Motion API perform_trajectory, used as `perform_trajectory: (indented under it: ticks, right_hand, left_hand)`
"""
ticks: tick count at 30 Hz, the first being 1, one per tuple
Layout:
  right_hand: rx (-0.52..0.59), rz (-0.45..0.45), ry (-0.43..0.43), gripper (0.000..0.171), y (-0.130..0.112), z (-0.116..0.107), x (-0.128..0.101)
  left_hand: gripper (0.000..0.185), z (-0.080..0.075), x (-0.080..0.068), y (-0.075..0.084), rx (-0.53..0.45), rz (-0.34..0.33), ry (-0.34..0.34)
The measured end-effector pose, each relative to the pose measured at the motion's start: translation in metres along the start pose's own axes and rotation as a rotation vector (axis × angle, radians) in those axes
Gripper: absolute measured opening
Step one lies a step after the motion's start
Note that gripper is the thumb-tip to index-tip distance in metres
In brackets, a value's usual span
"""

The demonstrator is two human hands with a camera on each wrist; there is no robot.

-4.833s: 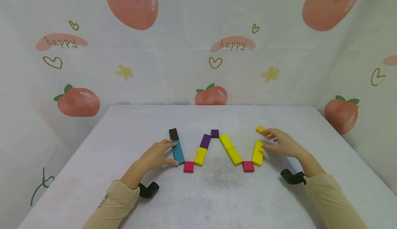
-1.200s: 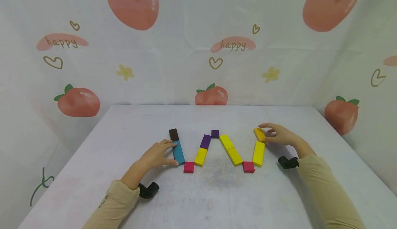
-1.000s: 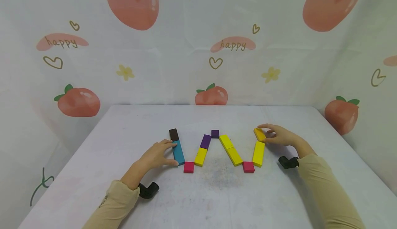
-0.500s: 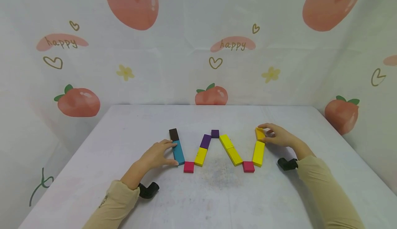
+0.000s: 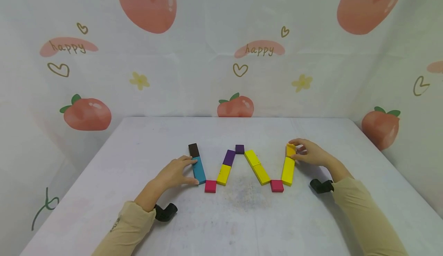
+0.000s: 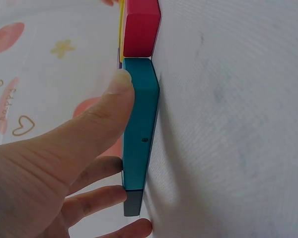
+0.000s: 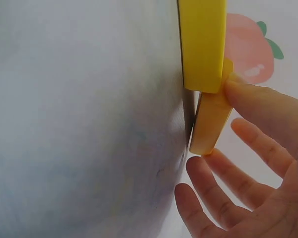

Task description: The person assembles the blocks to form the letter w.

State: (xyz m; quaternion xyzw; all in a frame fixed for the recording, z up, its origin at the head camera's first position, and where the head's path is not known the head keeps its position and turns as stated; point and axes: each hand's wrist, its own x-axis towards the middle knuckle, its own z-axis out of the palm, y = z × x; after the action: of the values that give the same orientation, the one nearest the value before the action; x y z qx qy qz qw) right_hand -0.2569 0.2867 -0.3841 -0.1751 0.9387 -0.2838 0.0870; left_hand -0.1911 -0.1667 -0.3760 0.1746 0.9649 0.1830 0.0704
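My right hand [image 5: 313,153] pinches an orange block [image 5: 290,150] between thumb and fingertip. That block touches the far end of a long yellow block [image 5: 288,172]; in the right wrist view the thumb presses on the orange block [image 7: 209,121] near this joint. On the other side, my left hand [image 5: 173,174] rests its thumb and fingers lightly on a teal block [image 5: 199,172]. A dark brown block [image 5: 194,150] continues from the teal one's far end. In the left wrist view the thumb lies along the top edge of the teal block [image 6: 141,124].
Between the hands, flat blocks form a zigzag: a red block [image 5: 210,186], a yellow block [image 5: 223,174], a purple block [image 5: 228,158], a small purple block [image 5: 240,149], two yellow blocks [image 5: 261,174] and another red block [image 5: 277,186]. All lie on the white table [image 5: 221,225].
My right hand has turned the orange block from a leftward slant until it nearly lines up with the long yellow block, which also shifted slightly right earlier. My left hand has stayed still.
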Motion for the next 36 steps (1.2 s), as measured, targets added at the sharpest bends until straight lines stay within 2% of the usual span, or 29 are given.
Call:
perform_trajectory:
  ticks: [15,36]
  right_hand:
    - [0.014,0.001,0.050,0.053,-0.0004,0.0023,-0.0003]
    - [0.013,0.044,0.004,0.052,0.0014,0.0035,0.0006]
  left_hand:
    - [0.071,0.0015,0.0010,-0.0017,0.010,0.010,0.004]
    - [0.071,-0.0002,-0.0001,-0.0002,-0.008,0.004,-0.003]
